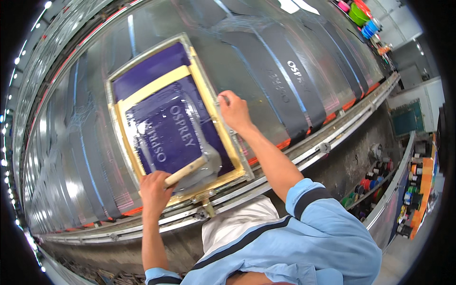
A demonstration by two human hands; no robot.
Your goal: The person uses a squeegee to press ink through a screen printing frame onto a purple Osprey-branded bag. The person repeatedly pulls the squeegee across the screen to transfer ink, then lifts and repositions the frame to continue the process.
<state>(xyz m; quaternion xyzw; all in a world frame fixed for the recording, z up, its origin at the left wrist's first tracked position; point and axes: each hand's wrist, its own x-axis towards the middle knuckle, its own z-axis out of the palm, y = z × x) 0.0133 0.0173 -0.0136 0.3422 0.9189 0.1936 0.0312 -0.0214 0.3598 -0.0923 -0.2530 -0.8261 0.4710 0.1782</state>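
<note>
A screen-printing frame (192, 56) with a purple mesh (147, 66), yellow tape borders and pale lettering lies slightly tilted sideways across the long printing table (80, 185). My left hand (156, 187), at the frame's near left corner, is closed on a squeegee with a pale wooden bar (187, 168), which rests across the lower part of the screen. Glossy grey ink (211, 161) lies around the squeegee and along the mesh's right part. My right hand (232, 109) is closed on the frame's right edge, its fingers curled at the rim.
Dark grey cut pieces (285, 80), some printed, lie along the table. A metal rail (351, 109) runs along its near edge. Coloured tubs (359, 15) stand at the far right. Shelves with several small pots (413, 171) are at the right, beside the aisle.
</note>
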